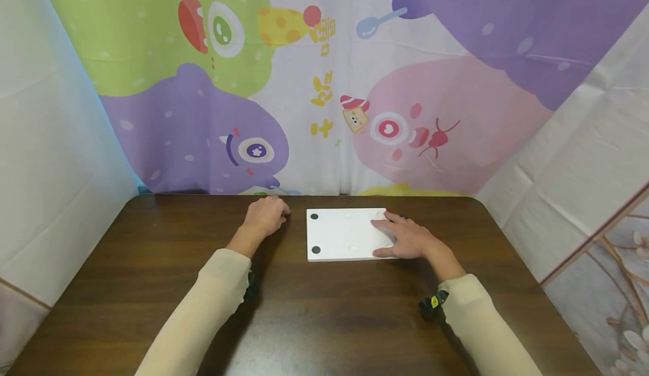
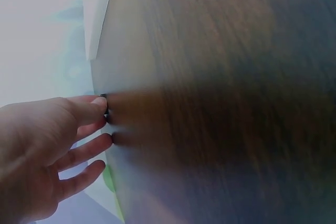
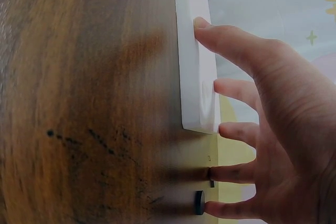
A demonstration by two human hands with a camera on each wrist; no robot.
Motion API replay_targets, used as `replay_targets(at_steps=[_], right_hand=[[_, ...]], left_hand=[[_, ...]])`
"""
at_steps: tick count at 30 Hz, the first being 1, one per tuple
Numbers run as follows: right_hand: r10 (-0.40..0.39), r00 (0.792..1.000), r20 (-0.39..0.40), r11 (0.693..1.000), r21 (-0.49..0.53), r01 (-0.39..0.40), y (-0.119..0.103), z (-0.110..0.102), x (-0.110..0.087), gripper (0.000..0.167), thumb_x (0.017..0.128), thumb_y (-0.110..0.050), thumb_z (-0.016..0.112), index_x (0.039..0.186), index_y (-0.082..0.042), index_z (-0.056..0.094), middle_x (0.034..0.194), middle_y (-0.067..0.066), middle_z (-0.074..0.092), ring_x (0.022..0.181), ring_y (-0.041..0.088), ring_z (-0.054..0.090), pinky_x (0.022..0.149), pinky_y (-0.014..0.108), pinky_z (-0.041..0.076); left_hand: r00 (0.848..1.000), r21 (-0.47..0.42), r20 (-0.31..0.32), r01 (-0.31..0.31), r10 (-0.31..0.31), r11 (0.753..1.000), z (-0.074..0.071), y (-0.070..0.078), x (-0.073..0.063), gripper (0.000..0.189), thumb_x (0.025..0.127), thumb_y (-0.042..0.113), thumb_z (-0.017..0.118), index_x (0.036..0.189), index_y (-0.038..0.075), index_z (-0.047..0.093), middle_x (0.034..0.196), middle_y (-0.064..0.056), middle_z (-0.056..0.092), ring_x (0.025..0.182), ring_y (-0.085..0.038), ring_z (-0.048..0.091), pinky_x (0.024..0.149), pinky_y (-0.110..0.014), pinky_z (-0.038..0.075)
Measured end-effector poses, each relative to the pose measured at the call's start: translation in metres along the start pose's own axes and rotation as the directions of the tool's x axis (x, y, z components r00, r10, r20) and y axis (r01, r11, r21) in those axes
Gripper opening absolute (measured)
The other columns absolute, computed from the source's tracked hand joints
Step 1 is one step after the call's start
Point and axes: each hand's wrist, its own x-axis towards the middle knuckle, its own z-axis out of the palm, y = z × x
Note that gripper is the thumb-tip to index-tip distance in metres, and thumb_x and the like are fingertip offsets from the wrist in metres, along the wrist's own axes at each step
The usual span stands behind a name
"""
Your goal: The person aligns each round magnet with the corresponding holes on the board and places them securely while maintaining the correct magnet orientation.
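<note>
A flat white board (image 1: 334, 235) with round recesses lies on the table. Black discs (image 1: 314, 216) sit in its two left corners; the middle recesses show bare. My right hand (image 1: 408, 238) is spread over the board's right end, thumb and nearer fingertips touching it. Beyond that end, in the right wrist view, the little finger reaches a black disc (image 3: 200, 203) standing on edge, and another dark piece (image 3: 211, 177) shows by the ring finger. Left of the board, my left hand (image 1: 265, 216) pinches a small black disc (image 2: 106, 103) between thumb and forefinger, low over the table.
The brown wooden table (image 1: 314, 319) has rounded far corners. A cartoon-printed curtain (image 1: 324, 167) hangs behind its far edge, and pale cloth walls (image 1: 61, 167) stand at both sides. Dark wrist cameras (image 1: 431, 306) sit at the sleeves.
</note>
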Motion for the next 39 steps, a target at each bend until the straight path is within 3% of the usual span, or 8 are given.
replay_targets(at_steps=[8,16,21,23,27,31,35,39], right_hand=[[-0.001,1.000,-0.005,1.000,-0.005,0.001,0.001,0.001,0.001,0.093,0.099,-0.069,0.075,0.174,-0.025,0.044,0.187,0.022,0.027,0.162,0.066,0.038,0.119,0.091,0.036],[0.002,1.000,-0.004,1.000,-0.005,-0.002,0.002,0.001,0.000,0.093,0.099,-0.069,0.075,0.174,-0.025,0.044,0.187,0.022,0.027,0.161,0.066,0.038,0.119,0.091,0.036],[0.000,1.000,-0.004,1.000,-0.006,0.000,0.002,0.001,0.000,0.092,0.099,-0.069,0.075,0.174,-0.025,0.044,0.187,0.022,0.027,0.161,0.066,0.038,0.119,0.092,0.036],[-0.001,1.000,-0.003,1.000,-0.006,0.001,0.002,0.001,0.000,0.092,0.099,-0.068,0.074,0.174,-0.025,0.044,0.187,0.022,0.027,0.161,0.066,0.039,0.119,0.091,0.036],[-0.002,1.000,-0.003,1.000,-0.004,0.002,0.001,0.001,0.000,0.092,0.099,-0.068,0.075,0.174,-0.025,0.044,0.187,0.023,0.027,0.161,0.066,0.039,0.119,0.091,0.036],[-0.005,1.000,-0.005,1.000,-0.002,0.005,0.001,0.000,-0.001,0.092,0.099,-0.067,0.075,0.174,-0.024,0.044,0.187,0.023,0.027,0.161,0.067,0.039,0.118,0.092,0.037],[-0.008,1.000,-0.006,1.000,0.000,0.008,0.001,0.001,0.000,0.092,0.099,-0.067,0.075,0.174,-0.024,0.044,0.187,0.023,0.027,0.161,0.066,0.039,0.118,0.091,0.037],[-0.005,1.000,-0.007,1.000,0.004,0.005,0.001,0.001,0.001,0.092,0.099,-0.068,0.075,0.174,-0.025,0.044,0.187,0.023,0.027,0.162,0.067,0.038,0.119,0.092,0.035]], left_hand=[[1.000,0.021,-0.014,-0.004,0.004,1.000,0.001,0.002,0.000,0.024,0.101,0.026,0.086,0.125,0.027,0.087,0.128,-0.004,0.083,0.122,-0.030,0.079,0.091,-0.058,0.068],[1.000,0.017,0.015,0.014,-0.014,1.000,-0.006,0.010,-0.002,0.020,0.102,0.020,0.083,0.122,0.024,0.086,0.128,-0.007,0.083,0.122,-0.033,0.079,0.093,-0.058,0.067],[1.000,0.040,-0.010,0.002,-0.002,0.999,-0.006,0.011,-0.003,0.018,0.101,0.021,0.084,0.118,0.024,0.087,0.123,-0.006,0.083,0.117,-0.033,0.080,0.092,-0.057,0.067],[0.999,0.056,-0.031,-0.020,0.022,0.998,-0.012,0.015,-0.009,0.014,0.100,0.020,0.084,0.114,0.023,0.088,0.119,-0.006,0.084,0.114,-0.032,0.080,0.090,-0.056,0.068],[0.997,0.096,-0.058,-0.052,0.058,0.994,-0.011,0.016,-0.007,0.006,0.099,0.019,0.082,0.095,0.019,0.086,0.103,-0.008,0.083,0.098,-0.034,0.081,0.080,-0.056,0.068],[0.994,0.135,-0.085,-0.062,0.074,0.989,0.004,0.008,0.006,0.018,0.095,0.018,0.080,0.077,0.018,0.076,0.089,-0.006,0.079,0.084,-0.033,0.078,0.071,-0.055,0.066],[0.992,0.159,-0.092,-0.074,0.089,0.985,0.010,0.003,0.010,0.019,0.091,0.022,0.082,0.074,0.019,0.073,0.087,-0.004,0.077,0.084,-0.031,0.078,0.070,-0.055,0.066],[0.992,0.128,-0.091,-0.080,0.092,0.989,0.004,0.006,0.004,0.015,0.089,0.019,0.082,0.075,0.021,0.075,0.089,-0.003,0.076,0.088,-0.031,0.078,0.073,-0.055,0.066]])
